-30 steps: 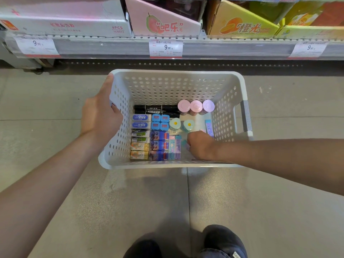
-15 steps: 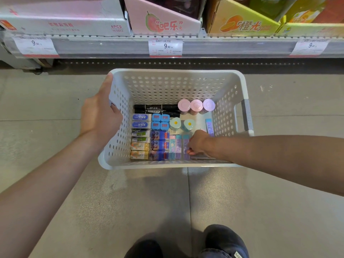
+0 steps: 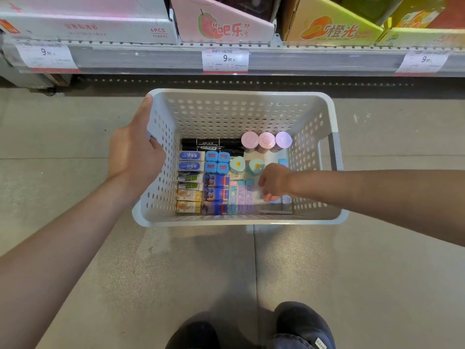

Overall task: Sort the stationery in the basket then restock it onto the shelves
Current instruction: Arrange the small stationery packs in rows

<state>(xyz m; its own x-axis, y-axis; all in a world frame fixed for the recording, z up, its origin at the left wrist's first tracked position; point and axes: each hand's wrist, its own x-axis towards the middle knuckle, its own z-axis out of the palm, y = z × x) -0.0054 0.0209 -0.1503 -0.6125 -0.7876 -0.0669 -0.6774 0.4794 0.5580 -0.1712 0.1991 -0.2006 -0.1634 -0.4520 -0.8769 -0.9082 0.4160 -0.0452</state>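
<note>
Nearest the viewer, dark shoes (image 3: 299, 326) stand on the floor (image 3: 151, 273) short of the basket (image 3: 239, 220). Inside the basket the right hand (image 3: 273, 182) pinches something pale beside the pastel erasers (image 3: 240, 196); its left wall sits in the left hand (image 3: 134, 153) grip. Beyond the basket runs the shelf (image 3: 151, 59).

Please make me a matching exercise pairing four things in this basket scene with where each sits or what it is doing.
Things:
1. black markers
2. round pastel lids
3. left hand
4. right hand

Places or states:
A. gripping the basket's left rim
B. lying along the far wall, left of centre
C. reaching down among the items near the right side
D. three in a row at the far wall, right of the markers

Pairs: 1-B, 2-D, 3-A, 4-C
</note>
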